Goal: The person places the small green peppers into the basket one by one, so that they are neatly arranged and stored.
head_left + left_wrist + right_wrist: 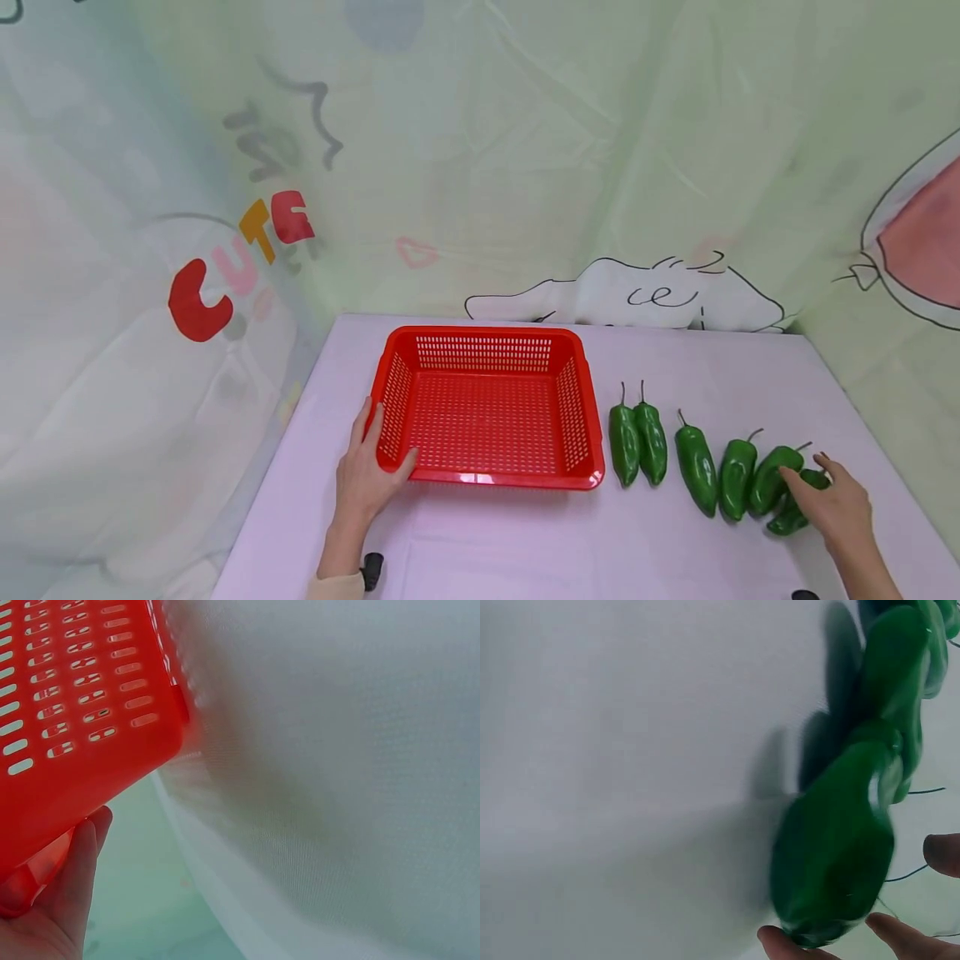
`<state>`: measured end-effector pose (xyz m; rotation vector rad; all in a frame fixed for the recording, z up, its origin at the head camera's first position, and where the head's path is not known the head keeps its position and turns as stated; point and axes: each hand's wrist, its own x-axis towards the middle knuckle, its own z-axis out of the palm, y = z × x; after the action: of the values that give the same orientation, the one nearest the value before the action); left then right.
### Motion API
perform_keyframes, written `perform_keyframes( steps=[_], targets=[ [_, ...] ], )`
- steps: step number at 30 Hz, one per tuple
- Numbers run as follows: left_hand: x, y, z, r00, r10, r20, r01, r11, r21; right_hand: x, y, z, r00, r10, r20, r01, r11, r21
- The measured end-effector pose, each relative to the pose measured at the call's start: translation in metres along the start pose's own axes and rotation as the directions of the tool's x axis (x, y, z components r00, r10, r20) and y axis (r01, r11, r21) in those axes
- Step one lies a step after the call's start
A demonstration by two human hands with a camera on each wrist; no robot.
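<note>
Grip check: L grip [371, 479] holding red basket [480, 481], R grip [836, 500] spread at end pepper [791, 517]

L grip: thumb over near rim, fingers along outside of L wall, near-L corner of red basket betw. them. R grip: thumb & fingers well apart around end pepper, not closed on it; can't tell if touching. R wrist cam: fingertips right by that pepper's tip.

Red basket (plastic, slotted walls + floor) upright on bench [510, 558], L of ctr, its far rim close to far edge.

6 green peppers in uneven row, betw. basket & R edge of bench. Pepper 1 [623, 446] & pepper 2 [651, 446]: side by side, just R of basket. Pepper 3 [696, 468]: small gap after, nearer R edge. Pepper 4 [737, 479], then pepper 5 [774, 479], close together. End pepper: closest to R edge, partly hidden by hand, overlaps pepper 5 in head view. Stems mostly twd far edge.

Bg: printed cloth [480, 167], "CUTE" letters [198, 308] on L, balloon drawing [926, 233] on R. Pale sleeve [336, 587] on L arm.
</note>
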<state>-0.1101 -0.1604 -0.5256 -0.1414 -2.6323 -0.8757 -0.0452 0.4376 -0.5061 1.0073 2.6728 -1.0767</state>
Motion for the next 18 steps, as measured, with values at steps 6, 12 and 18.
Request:
perform_keyframes(
  steps=[6,12,18],
  targets=[
    [0.0,0.001,0.0,1.0,0.013,-0.015,-0.013,1.0,0.007,0.004,0.013,0.005,1.0,0.003,0.014,-0.004,1.0,0.005],
    [-0.001,0.001,0.0,1.0,0.008,-0.015,-0.008,1.0,0.002,0.008,0.024,0.01,0.999,-0.028,-0.025,0.027,0.999,-0.024],
    [0.0,0.0,0.001,1.0,0.007,-0.014,-0.007,1.0,0.001,0.009,0.027,0.013,0.999,-0.031,-0.032,0.029,0.998,-0.063]
  ],
)
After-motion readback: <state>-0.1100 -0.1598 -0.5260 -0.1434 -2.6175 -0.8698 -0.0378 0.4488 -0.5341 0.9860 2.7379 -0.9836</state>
